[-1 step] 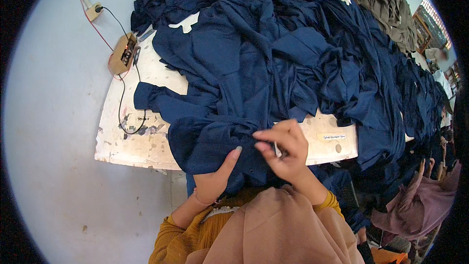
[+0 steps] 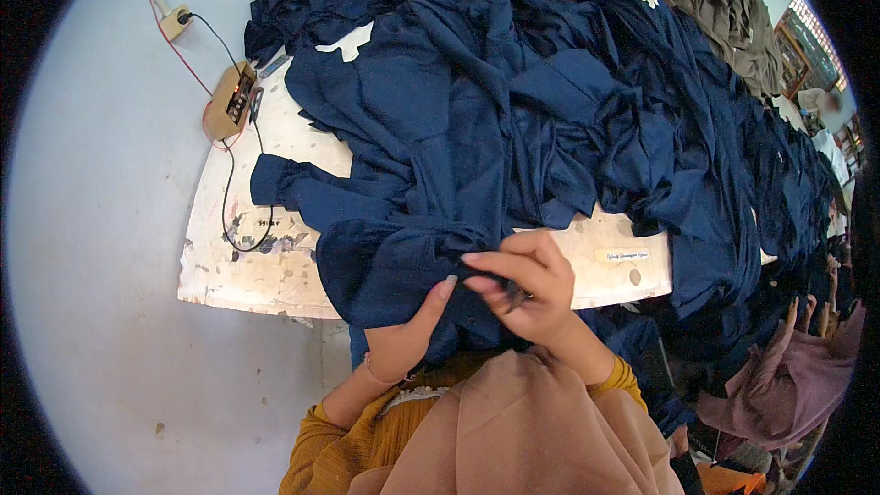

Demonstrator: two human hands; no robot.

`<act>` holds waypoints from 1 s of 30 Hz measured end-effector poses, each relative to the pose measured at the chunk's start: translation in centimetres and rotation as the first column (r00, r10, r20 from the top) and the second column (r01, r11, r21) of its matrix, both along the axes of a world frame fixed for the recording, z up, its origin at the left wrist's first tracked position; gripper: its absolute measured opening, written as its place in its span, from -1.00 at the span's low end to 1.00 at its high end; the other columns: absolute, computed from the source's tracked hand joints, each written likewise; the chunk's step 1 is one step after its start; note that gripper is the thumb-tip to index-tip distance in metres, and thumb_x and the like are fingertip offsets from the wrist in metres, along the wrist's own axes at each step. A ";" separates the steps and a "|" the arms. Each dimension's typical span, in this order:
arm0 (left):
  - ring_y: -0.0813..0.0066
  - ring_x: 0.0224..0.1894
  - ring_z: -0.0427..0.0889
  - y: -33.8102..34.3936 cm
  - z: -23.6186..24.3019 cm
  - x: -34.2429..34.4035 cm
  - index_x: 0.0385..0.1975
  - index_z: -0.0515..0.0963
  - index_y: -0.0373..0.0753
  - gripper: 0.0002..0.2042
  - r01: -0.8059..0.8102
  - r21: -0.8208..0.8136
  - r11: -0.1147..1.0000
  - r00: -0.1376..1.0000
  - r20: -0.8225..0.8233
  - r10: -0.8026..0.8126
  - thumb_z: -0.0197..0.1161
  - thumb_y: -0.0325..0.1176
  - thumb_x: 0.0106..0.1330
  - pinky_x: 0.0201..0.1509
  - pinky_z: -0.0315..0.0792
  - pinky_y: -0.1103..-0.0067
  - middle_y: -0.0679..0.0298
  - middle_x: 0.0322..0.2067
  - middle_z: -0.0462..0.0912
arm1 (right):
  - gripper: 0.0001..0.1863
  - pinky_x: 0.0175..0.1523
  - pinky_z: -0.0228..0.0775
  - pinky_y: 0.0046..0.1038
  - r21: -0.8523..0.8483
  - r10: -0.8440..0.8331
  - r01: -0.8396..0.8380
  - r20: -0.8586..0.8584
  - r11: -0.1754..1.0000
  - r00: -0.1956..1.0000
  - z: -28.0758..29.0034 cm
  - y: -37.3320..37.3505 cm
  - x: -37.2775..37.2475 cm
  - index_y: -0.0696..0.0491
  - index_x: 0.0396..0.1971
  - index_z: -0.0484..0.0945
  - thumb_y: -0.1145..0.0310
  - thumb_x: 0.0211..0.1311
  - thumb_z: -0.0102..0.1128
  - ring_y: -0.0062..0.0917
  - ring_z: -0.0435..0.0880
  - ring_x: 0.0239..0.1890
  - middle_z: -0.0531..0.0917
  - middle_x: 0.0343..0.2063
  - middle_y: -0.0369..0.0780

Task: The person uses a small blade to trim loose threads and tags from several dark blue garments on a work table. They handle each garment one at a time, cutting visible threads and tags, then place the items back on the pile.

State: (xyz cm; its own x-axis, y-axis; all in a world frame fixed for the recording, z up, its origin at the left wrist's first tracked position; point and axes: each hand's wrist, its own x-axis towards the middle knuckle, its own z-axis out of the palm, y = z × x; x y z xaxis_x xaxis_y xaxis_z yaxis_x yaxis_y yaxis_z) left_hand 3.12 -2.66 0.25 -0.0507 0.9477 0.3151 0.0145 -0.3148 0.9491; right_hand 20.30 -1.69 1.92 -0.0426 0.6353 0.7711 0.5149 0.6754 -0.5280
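Over the near edge of the table (image 2: 229, 286), the left hand (image 2: 405, 337) grips navy cloth (image 2: 367, 275), thumb on top; the right hand (image 2: 536, 289) curls close by, hold unclear. Navy garments (image 2: 403, 82) crowd behind; a brown box (image 2: 220, 115) occupies the left edge.

A wooden box (image 2: 223, 115) sits at the left of the pale table (image 2: 206, 270) — grey-brown cloth (image 2: 720, 9) heaped upper right.

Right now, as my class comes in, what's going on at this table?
Someone's left hand holds a piece of navy cloth at the table's near edge. The right hand is close beside it, over the cloth; whether it grips anything is unclear. More navy fabric lies heaped across the table beyond.
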 end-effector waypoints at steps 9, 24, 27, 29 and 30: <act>0.43 -0.15 0.69 0.8 0.1 0.4 -0.12 0.63 -0.40 -0.71 0.038 0.128 0.991 0.988 -0.153 -0.018 0.45 -0.52 0.15 0.05 0.49 0.53 0.20 -0.18 0.72 | -0.95 -0.33 0.31 -0.57 -0.255 0.230 -0.363 -0.432 0.896 0.872 -0.3 1.1 0.1 0.09 -0.29 0.60 0.48 0.29 0.20 -0.64 0.52 -0.40 0.59 -0.27 -0.25; 0.42 -0.10 0.67 0.3 -0.1 -0.5 -0.12 0.62 -0.40 -0.67 0.102 -0.162 0.981 0.986 0.144 -0.078 0.50 -0.45 0.14 0.11 0.47 0.54 0.21 -0.13 0.71 | -0.74 -0.35 0.23 -0.73 -0.153 -0.316 0.278 -0.373 0.948 0.873 1.7 2.9 8.1 0.07 -0.06 0.46 0.46 0.30 0.26 -0.77 0.39 -0.44 0.52 -0.37 -0.38; 0.44 -0.14 0.66 0.6 -0.5 -0.1 -0.10 0.61 -0.39 -0.69 0.128 -0.176 0.976 0.970 0.229 -0.086 0.46 -0.44 0.18 0.07 0.48 0.56 0.23 -0.18 0.70 | -0.65 -0.40 0.18 -0.74 -0.462 0.076 -0.251 -0.364 0.851 0.928 0.3 1.5 4.5 0.06 -0.02 0.45 0.45 0.24 0.35 -0.84 0.33 -0.47 0.50 -0.37 -0.43; 0.47 -0.22 0.65 0.9 -0.2 0.3 -0.10 0.59 -0.40 -0.72 0.149 -0.145 0.978 0.962 0.248 -0.110 0.39 -0.39 0.27 -0.02 0.50 0.58 0.25 -0.25 0.68 | -0.66 -0.38 0.18 -0.76 -0.683 0.207 -0.558 -0.529 0.471 0.823 -1.6 0.9 2.6 0.06 -0.02 0.45 0.46 0.24 0.34 -0.86 0.35 -0.44 0.49 -0.34 -0.44; 0.48 -0.27 0.63 1.3 0.1 -0.6 -0.10 0.59 -0.39 -0.72 0.333 -0.338 0.880 0.943 0.146 -0.300 0.34 -0.33 0.32 -0.10 0.50 0.59 0.26 -0.28 0.66 | -0.68 -0.35 0.19 -0.75 -0.664 0.170 -0.531 -0.530 0.526 0.831 -2.2 1.3 2.1 0.07 -0.03 0.46 0.47 0.25 0.33 -0.86 0.35 -0.41 0.48 -0.33 -0.44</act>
